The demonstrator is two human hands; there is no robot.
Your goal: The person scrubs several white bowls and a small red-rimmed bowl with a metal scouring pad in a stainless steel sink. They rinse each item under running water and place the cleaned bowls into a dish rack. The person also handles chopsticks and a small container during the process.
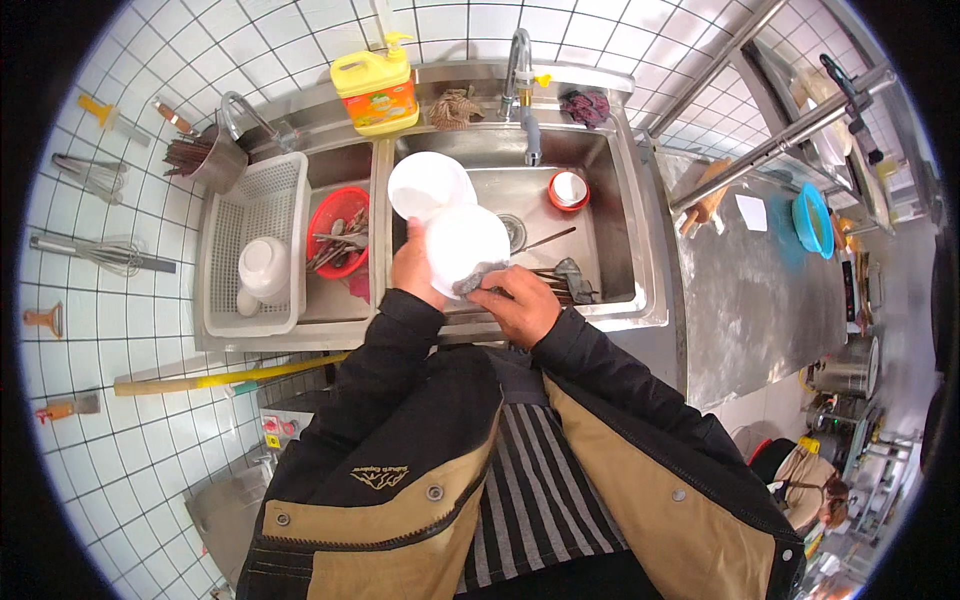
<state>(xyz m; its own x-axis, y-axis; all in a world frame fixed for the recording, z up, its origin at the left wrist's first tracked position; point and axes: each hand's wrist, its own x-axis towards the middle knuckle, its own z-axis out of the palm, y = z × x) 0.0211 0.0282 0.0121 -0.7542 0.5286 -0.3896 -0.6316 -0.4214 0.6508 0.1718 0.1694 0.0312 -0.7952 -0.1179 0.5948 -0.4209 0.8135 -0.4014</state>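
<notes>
My left hand [418,262] grips the left edge of a white plate [466,244] above the right sink basin. Against the plate's lower edge, my right hand [519,298] presses a grey scouring pad [480,279]. Just beyond it, more white plates [425,184] are stacked at the basin's left side. Right of the drain [514,229], a small white bowl [570,189] sits inside a red one [553,199]. A dark stick [550,238] lies on the basin floor. Beyond my right hand are a grey cloth [574,279] and several thin sticks, partly hidden by the hand.
A white draining basket [255,187] with white bowls [264,266] stands left. Beside it, a red basin [330,262] holds spoons. A yellow detergent jug [375,90] and faucet [519,71] line the back. Right is a metal worktable [757,315]; another person [806,480] is at lower right.
</notes>
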